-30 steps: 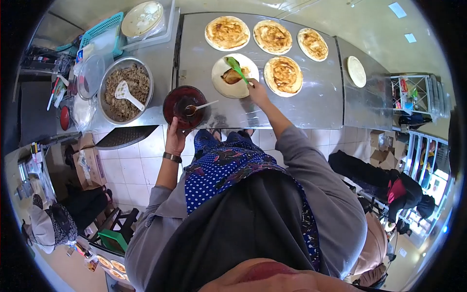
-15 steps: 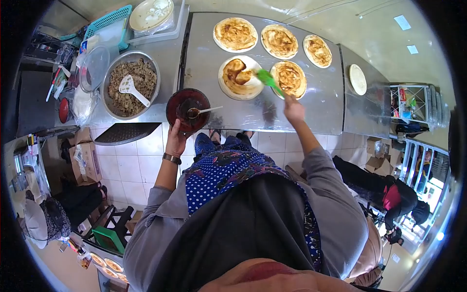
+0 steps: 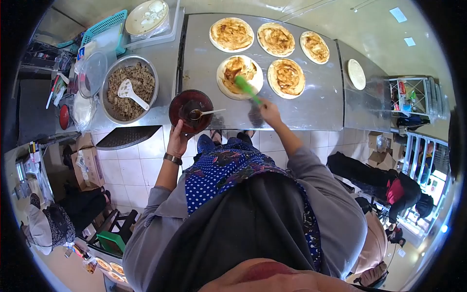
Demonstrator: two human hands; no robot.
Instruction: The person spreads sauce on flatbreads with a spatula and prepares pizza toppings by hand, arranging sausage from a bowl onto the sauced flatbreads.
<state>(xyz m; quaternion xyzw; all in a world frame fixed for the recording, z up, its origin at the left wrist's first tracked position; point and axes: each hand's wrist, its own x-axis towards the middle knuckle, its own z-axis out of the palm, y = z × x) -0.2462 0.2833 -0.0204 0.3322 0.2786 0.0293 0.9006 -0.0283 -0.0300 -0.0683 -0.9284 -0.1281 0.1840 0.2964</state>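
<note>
In my left hand [image 3: 178, 139] is a dark red bowl [image 3: 204, 127] with brown sauce in it. A small spoon [image 3: 212, 112] with a light handle rests in that bowl. My right hand [image 3: 270, 113] is closed around the handle of a green brush [image 3: 244, 85], slightly blurred. Its head lies over the flat dough round [image 3: 227, 91] at the front left, whose top is partly covered with brown sauce. Beside it is another sauced dough round [image 3: 287, 79]. Behind them sit three more rounds, including one [image 3: 232, 35] at the back left.
To the left stands a steel bowl [image 3: 155, 92] of minced filling with a white spatula [image 3: 132, 95]. Behind it are a clear tub and a teal basket [image 3: 108, 28]. A plain dough round [image 3: 356, 74] lies on the right counter. Other people are at both sides.
My right hand and the green brush have moved left across the front-left dough round. More brown sauce now covers its right part. My left hand still holds the bowl.
</note>
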